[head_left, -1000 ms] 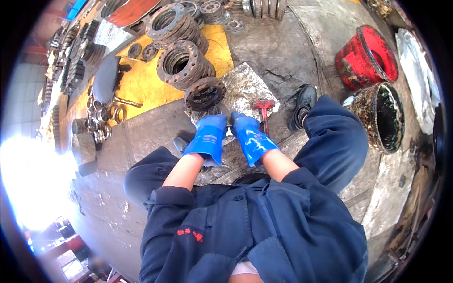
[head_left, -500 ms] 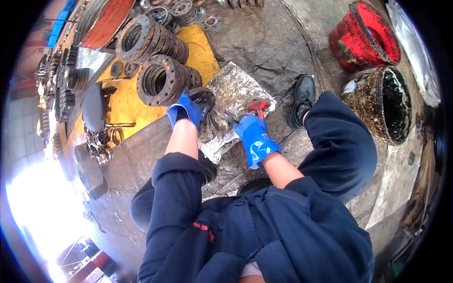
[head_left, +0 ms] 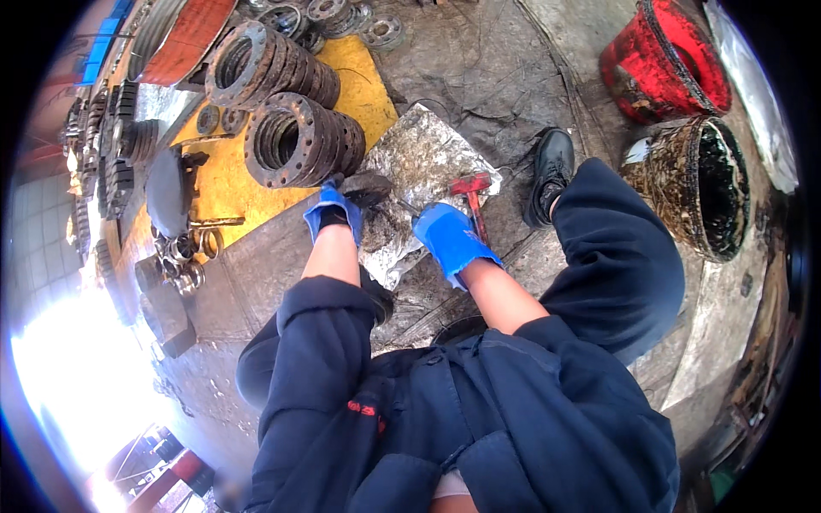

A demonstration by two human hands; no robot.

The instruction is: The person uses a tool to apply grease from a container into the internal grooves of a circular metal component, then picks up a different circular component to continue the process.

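My left hand (head_left: pixel 335 211), in a blue glove, grips the near edge of a dark metal flange ring (head_left: pixel 368 188). The ring is tilted, with its lower part over a grimy, pale plate (head_left: pixel 428 154). My right hand (head_left: pixel 446 235), also gloved in blue, is closed around a thin dark metal tool (head_left: pixel 408 205) whose tip points at the ring; its exact kind does not show. Just right of that hand lies a hammer with a red head (head_left: pixel 470 184), its handle pointing toward me and partly beside the glove.
Rusty flanges stand in two rows (head_left: pixel 291 141) (head_left: pixel 256 68) on a yellow sheet (head_left: pixel 359 73) at the left. Small metal rings (head_left: pixel 184 256) lie nearer me. A red bucket (head_left: pixel 629 68) and a grimy bucket (head_left: pixel 676 184) are at the right, beyond my shoe (head_left: pixel 554 171).
The flange ring has tipped and now shows flatter. My right hand has shifted slightly left and nearer to it, leaving the hammer's handle more visible.
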